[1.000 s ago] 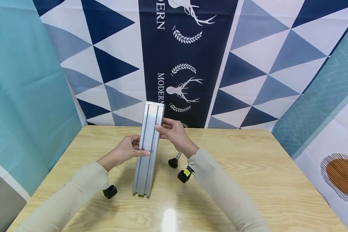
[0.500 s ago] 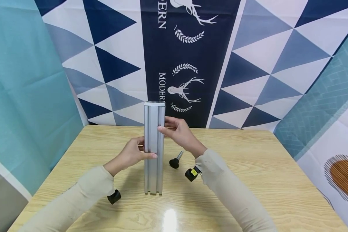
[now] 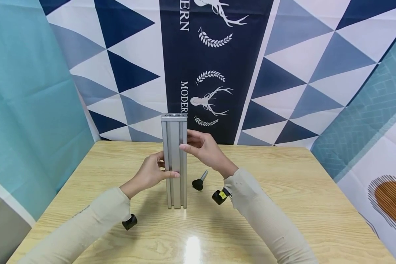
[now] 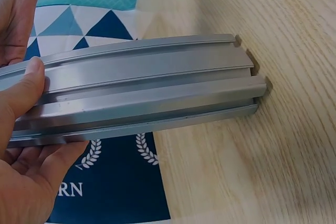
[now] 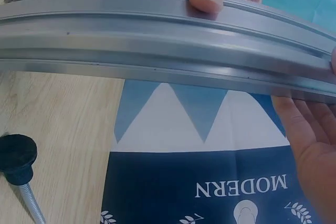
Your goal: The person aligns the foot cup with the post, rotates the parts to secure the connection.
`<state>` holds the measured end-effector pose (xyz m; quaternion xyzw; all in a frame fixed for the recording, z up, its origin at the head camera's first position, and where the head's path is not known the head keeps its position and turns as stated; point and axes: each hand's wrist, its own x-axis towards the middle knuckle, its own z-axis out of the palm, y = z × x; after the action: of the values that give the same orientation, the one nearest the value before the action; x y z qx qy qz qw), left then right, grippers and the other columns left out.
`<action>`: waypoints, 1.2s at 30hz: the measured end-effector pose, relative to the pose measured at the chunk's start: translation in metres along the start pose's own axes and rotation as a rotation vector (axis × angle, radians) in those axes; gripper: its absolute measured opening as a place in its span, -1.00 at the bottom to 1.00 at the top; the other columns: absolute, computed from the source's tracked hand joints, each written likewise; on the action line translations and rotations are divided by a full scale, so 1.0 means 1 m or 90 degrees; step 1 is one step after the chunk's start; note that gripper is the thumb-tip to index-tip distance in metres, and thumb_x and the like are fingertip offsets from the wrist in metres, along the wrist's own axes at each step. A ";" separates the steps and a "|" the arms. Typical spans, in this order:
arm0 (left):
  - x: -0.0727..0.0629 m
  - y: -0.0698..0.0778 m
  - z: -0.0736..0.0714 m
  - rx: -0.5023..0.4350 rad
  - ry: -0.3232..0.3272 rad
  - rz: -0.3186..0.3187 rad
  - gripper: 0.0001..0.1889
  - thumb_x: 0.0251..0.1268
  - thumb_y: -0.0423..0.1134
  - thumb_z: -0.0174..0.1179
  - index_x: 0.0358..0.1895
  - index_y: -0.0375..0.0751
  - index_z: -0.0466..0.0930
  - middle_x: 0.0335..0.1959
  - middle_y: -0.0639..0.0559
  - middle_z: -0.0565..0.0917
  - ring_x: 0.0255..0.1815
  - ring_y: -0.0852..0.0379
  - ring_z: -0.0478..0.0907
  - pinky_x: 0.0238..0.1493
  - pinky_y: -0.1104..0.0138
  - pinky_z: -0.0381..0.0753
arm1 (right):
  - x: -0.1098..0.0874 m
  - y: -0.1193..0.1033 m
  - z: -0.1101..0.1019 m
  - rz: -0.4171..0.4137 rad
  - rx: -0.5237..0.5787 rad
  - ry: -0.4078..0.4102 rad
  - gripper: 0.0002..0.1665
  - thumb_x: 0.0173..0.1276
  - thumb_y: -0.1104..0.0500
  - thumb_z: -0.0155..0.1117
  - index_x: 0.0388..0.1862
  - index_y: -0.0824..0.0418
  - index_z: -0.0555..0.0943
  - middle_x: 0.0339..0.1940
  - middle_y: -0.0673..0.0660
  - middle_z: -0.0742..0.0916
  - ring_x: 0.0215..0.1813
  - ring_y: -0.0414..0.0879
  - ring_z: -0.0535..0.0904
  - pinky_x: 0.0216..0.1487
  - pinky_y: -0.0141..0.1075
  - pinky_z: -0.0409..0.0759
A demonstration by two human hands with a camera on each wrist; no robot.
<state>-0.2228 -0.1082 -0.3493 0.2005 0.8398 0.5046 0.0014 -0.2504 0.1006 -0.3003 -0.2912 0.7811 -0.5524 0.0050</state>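
Note:
A slotted aluminium extrusion (image 3: 175, 154) stands nearly upright in mid-table, its drilled end face on top. My left hand (image 3: 149, 173) grips it at mid-height from the left, thumb across the front face. Higher up on the right side my right hand (image 3: 207, 151) holds it with thumb in front and fingers behind. In the left wrist view the lower end of the extrusion (image 4: 157, 72) meets its own shadow; I cannot tell if it touches the wood. Right of its base lies a black-knobbed threaded bolt (image 3: 198, 184), also in the right wrist view as a knob (image 5: 18, 156).
The pale wooden table (image 3: 270, 205) ends at a patterned cloth backdrop (image 3: 283, 73) just behind the work. A teal curtain (image 3: 29, 99) hangs at the left. Small black wrist cameras (image 3: 219, 196) sit under both cuffs.
The extrusion was tilted with its lower end toward me; it has swung upright and its lower end has moved away from me. Both hands kept their hold.

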 end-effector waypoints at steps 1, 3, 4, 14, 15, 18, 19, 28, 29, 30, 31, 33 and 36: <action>-0.001 0.000 0.000 -0.001 0.001 -0.001 -0.37 -0.04 -0.21 0.49 0.17 -0.25 0.50 -0.06 -0.09 0.66 -0.18 0.03 0.65 -0.20 0.24 0.62 | -0.001 -0.001 0.000 -0.001 0.000 -0.001 -0.40 0.34 0.18 0.29 0.36 0.20 0.42 0.08 0.17 0.68 0.03 -0.04 0.65 0.06 -0.19 0.57; -0.002 0.000 0.000 -0.003 0.001 -0.004 -0.36 -0.05 -0.21 0.50 0.18 -0.23 0.50 -0.06 -0.08 0.66 -0.18 0.03 0.65 -0.21 0.25 0.63 | -0.003 -0.002 0.000 -0.006 0.001 -0.005 -0.39 0.34 0.20 0.29 0.36 0.21 0.42 0.08 0.18 0.68 0.03 -0.04 0.65 0.06 -0.19 0.57; -0.002 0.001 0.000 -0.004 0.001 -0.005 -0.35 -0.05 -0.21 0.50 0.19 -0.22 0.49 -0.05 -0.07 0.66 -0.17 0.03 0.66 -0.21 0.25 0.63 | -0.004 -0.002 0.000 -0.010 0.002 -0.007 -0.39 0.34 0.21 0.29 0.36 0.22 0.42 0.09 0.19 0.68 0.03 -0.03 0.65 0.06 -0.19 0.57; -0.012 0.003 0.003 -0.016 0.014 -0.001 -0.35 -0.07 -0.25 0.50 0.19 -0.16 0.48 -0.06 -0.05 0.65 -0.14 0.01 0.66 -0.21 0.23 0.64 | -0.012 -0.006 0.002 -0.032 0.004 -0.023 -0.37 0.29 0.26 0.32 0.34 0.28 0.42 0.06 0.24 0.68 0.01 0.01 0.66 0.06 -0.17 0.58; -0.013 0.003 0.004 -0.013 0.016 -0.002 -0.35 -0.07 -0.24 0.50 0.19 -0.16 0.49 -0.07 -0.04 0.65 -0.15 0.01 0.66 -0.21 0.23 0.64 | -0.013 -0.006 0.003 -0.033 0.006 -0.025 -0.37 0.28 0.27 0.33 0.33 0.29 0.43 0.06 0.24 0.68 0.00 0.01 0.66 0.05 -0.17 0.58; -0.015 0.003 0.006 -0.004 0.020 -0.002 -0.35 -0.07 -0.23 0.51 0.18 -0.16 0.49 -0.08 -0.04 0.65 -0.15 0.02 0.66 -0.22 0.24 0.64 | -0.015 -0.008 0.002 -0.051 0.008 -0.031 -0.37 0.26 0.29 0.33 0.32 0.32 0.43 0.05 0.25 0.68 -0.02 0.01 0.67 0.02 -0.18 0.59; -0.014 0.003 0.006 -0.002 0.022 -0.001 -0.35 -0.07 -0.23 0.51 0.18 -0.15 0.49 -0.08 -0.04 0.66 -0.15 0.02 0.66 -0.23 0.24 0.64 | -0.015 -0.008 0.002 -0.059 0.007 -0.031 -0.37 0.25 0.29 0.33 0.31 0.32 0.43 0.05 0.25 0.68 -0.02 0.00 0.67 0.02 -0.19 0.60; -0.001 0.001 0.006 0.015 0.026 0.010 -0.39 -0.09 -0.27 0.51 0.14 -0.11 0.52 -0.10 -0.05 0.66 -0.15 -0.04 0.67 -0.22 0.22 0.65 | -0.013 -0.005 -0.001 -0.083 -0.005 -0.016 -0.38 0.25 0.31 0.33 0.30 0.33 0.44 0.04 0.27 0.68 0.02 0.03 0.66 0.01 -0.20 0.60; 0.000 0.001 0.006 0.013 0.024 0.008 -0.39 -0.08 -0.27 0.51 0.13 -0.13 0.52 -0.10 -0.06 0.66 -0.15 -0.05 0.67 -0.22 0.22 0.65 | -0.013 -0.004 -0.001 -0.080 -0.005 -0.014 -0.38 0.26 0.30 0.33 0.30 0.32 0.44 0.04 0.27 0.69 0.02 0.03 0.66 0.01 -0.20 0.60; 0.000 0.001 0.006 0.012 0.022 0.006 -0.40 -0.08 -0.26 0.51 0.13 -0.13 0.52 -0.10 -0.07 0.66 -0.14 -0.05 0.67 -0.22 0.21 0.65 | -0.012 -0.003 -0.001 -0.078 -0.003 -0.013 -0.39 0.26 0.30 0.33 0.30 0.32 0.44 0.04 0.27 0.69 0.02 0.02 0.66 0.01 -0.21 0.60; 0.000 0.000 0.006 0.011 0.021 0.002 -0.40 -0.08 -0.26 0.51 0.13 -0.13 0.52 -0.09 -0.07 0.66 -0.14 -0.05 0.67 -0.22 0.21 0.65 | -0.012 -0.003 -0.001 -0.075 -0.003 -0.011 -0.39 0.26 0.30 0.33 0.30 0.32 0.44 0.04 0.27 0.69 0.02 0.02 0.66 0.01 -0.20 0.60; 0.000 0.000 0.006 0.009 0.015 0.005 -0.40 -0.06 -0.25 0.50 0.14 -0.16 0.52 -0.09 -0.09 0.66 -0.13 -0.06 0.66 -0.21 0.21 0.64 | -0.012 -0.002 0.000 -0.069 -0.003 -0.008 -0.40 0.26 0.29 0.33 0.29 0.31 0.45 0.04 0.25 0.69 0.01 0.01 0.67 0.01 -0.21 0.60; 0.002 0.000 0.005 0.014 0.012 0.007 -0.41 -0.06 -0.25 0.50 0.14 -0.17 0.52 -0.09 -0.09 0.66 -0.14 -0.05 0.66 -0.22 0.22 0.64 | -0.012 -0.001 -0.001 -0.063 -0.004 -0.002 -0.42 0.26 0.28 0.33 0.28 0.31 0.47 0.03 0.24 0.69 0.01 0.00 0.67 0.01 -0.21 0.60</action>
<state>-0.2237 -0.1037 -0.3517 0.2000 0.8441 0.4974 -0.0113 -0.2402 0.1064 -0.3026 -0.3306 0.7672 -0.5492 -0.0220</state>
